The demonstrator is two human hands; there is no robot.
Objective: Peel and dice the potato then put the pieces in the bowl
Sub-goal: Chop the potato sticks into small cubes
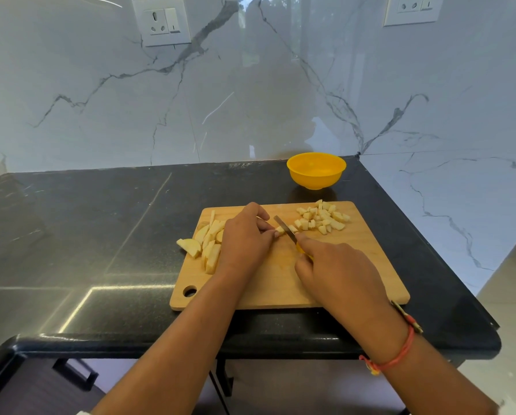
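Stage: dicing, roughly half complete. Peeling done, judging by the pale flesh on all visible pieces. Rectangular light wooden cutting board with a hanging hole (280,283) lying on the glossy black stone counter (101,235), near its right end. Left hand (246,238) curled down on a pale potato strip (280,230) at board centre, fingertips pinning it just beside the blade. Right hand (337,274) clamped around the yellow handle of a small steel-bladed knife (283,227), index finger extended along the spine; blade angled across the strip, apparently mid-cut, though contact with the board cannot be confirmed. Pile of small pale potato cubes (322,218) heaped at the far right part of the board, touching one another. Stack of uncut potato wedges and strips (209,244) at the left edge of the board, one wedge overhanging onto the counter. Round yellow plastic bowl (316,170) standing on the counter beyond the board, close to the marble-patterned wall; no pieces visible inside. Remaining: finish the current strip, dice the left stack, transfer all cubes to the bowl.
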